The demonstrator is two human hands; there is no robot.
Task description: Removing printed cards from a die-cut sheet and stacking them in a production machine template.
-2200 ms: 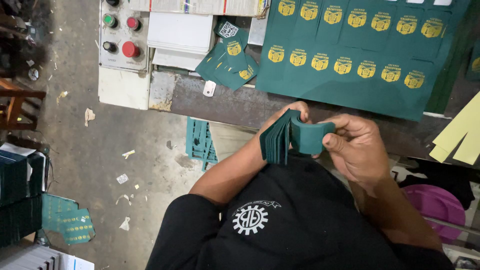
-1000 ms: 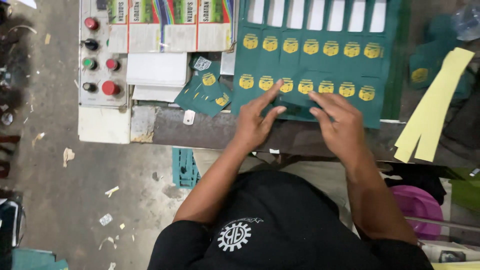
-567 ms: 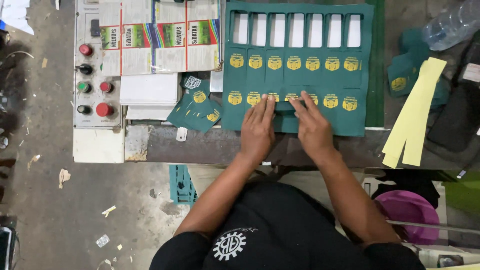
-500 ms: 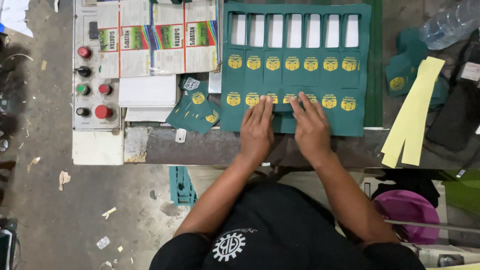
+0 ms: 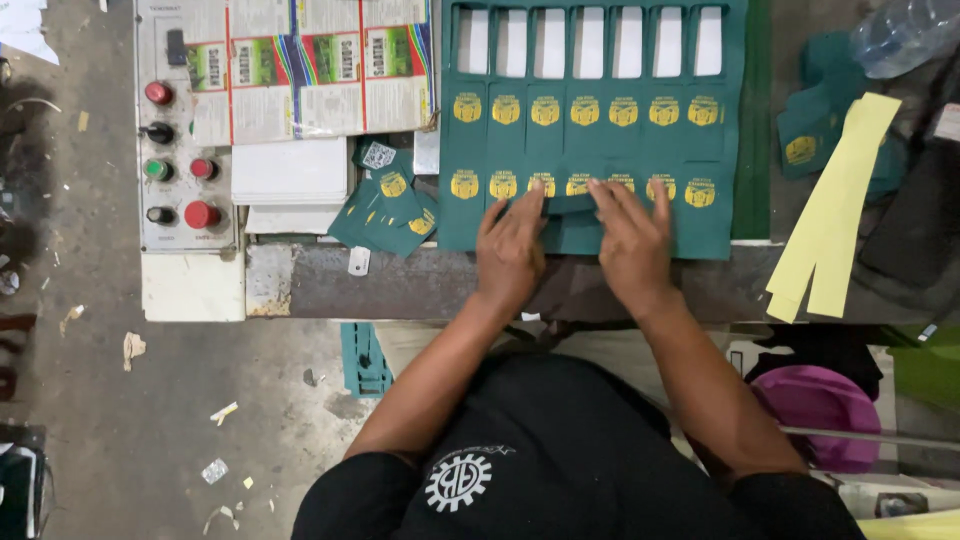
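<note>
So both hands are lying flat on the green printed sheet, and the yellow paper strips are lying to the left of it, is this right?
Not quite. The yellow paper strips lie to the right of the green printed sheet, not to the left; the head view shows this. To the left lies a small pile of green cards. The rest holds: the left hand and the right hand both rest flat on the sheet.

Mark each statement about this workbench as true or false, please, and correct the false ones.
1. Both hands, left hand and right hand, rest flat on the green sheet. True.
2. The control panel has only green buttons. False: it also has red and black ones.
3. Yellow paper strips lie to the right of the sheet. True.
4. The purple tub stands on the bench. False: it sits lower down, at the person's right.
</note>
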